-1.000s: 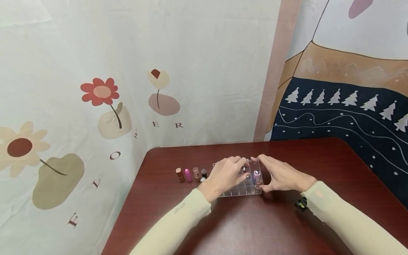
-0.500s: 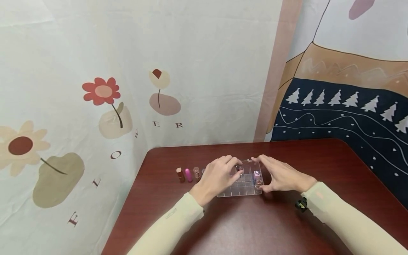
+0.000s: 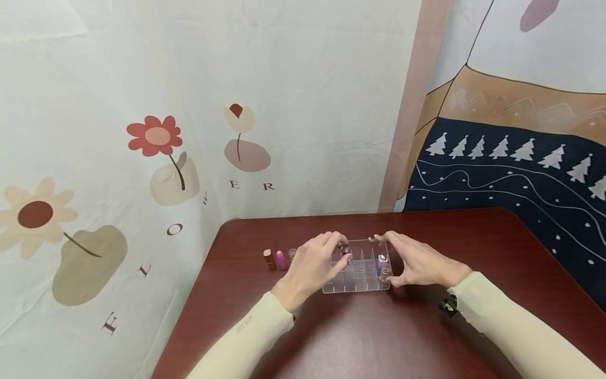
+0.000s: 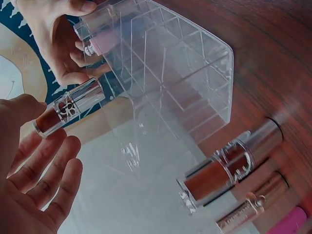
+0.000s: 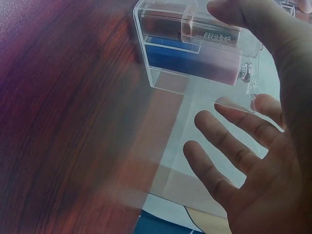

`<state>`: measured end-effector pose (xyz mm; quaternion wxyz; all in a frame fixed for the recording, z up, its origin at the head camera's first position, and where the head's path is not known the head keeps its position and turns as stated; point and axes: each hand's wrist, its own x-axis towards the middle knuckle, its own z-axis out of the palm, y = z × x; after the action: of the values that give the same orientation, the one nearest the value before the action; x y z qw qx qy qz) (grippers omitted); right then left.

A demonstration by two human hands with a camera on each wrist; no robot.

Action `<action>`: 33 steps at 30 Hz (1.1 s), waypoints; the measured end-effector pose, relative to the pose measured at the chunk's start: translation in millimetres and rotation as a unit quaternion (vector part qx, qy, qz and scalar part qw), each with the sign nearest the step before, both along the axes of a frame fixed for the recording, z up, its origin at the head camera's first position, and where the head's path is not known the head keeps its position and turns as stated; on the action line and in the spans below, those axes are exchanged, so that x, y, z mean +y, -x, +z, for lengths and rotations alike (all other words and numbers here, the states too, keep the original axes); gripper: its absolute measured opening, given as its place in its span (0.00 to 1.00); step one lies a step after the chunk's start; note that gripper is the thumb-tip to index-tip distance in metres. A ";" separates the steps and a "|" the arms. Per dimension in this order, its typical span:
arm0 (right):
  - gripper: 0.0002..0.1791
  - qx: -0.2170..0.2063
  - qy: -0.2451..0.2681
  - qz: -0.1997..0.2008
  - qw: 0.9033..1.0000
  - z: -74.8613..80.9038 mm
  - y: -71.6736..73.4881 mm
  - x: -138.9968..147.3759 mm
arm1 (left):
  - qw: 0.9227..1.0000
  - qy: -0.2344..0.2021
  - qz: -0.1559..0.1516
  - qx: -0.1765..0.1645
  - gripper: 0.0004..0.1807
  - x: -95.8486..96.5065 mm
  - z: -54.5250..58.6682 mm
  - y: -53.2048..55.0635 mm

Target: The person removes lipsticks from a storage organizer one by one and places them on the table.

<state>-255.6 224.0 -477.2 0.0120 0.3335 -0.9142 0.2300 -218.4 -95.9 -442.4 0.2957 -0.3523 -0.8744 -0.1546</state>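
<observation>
My left hand (image 3: 306, 267) pinches a lipstick (image 4: 67, 108) between thumb and fingertips. It is a clear tube with a reddish-brown end and a silver bow at its middle, held over the back left part of a clear divided organizer (image 3: 356, 287). At the organizer's right end, my right hand (image 3: 420, 259) grips it, thumb at the front and fingers toward the back. Two items stand in the right-hand compartments: a blue and pink tube (image 5: 195, 61) with a silvery knob, and a clear-capped lipstick (image 5: 209, 33) beside it.
Left of the organizer, a brown lipstick (image 3: 269, 260) and a pink tube (image 3: 281, 260) stand on the red-brown table (image 3: 369, 337). Nearer my left hand are a rose-gold lipstick (image 4: 253, 202) and a larger clear-ended lipstick (image 4: 229, 168). A printed cloth (image 3: 322, 105) hangs behind.
My left hand has moved left across the organizer with the lipstick, now covering more of the row on the table. My right hand has stayed at the organizer's right end.
</observation>
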 end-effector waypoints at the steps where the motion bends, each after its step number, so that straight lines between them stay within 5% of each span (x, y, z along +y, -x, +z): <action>1: 0.52 -0.002 0.001 -0.001 1.000 0.1 0.1 0.0 | 1.000 -0.005 -0.002 0.002 0.14 -1.8 0.8 -0.6; 33: 0.50 -0.012 -0.001 -0.007 1.000 -0.3 0.0 0.6 | 0.997 -0.062 0.049 0.027 0.13 -68.0 11.9 -16.2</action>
<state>-255.6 224.6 -477.4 0.0026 0.3245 -0.9167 0.2333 -202.2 -163.8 -430.5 0.3475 -0.2941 -0.8711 -0.1844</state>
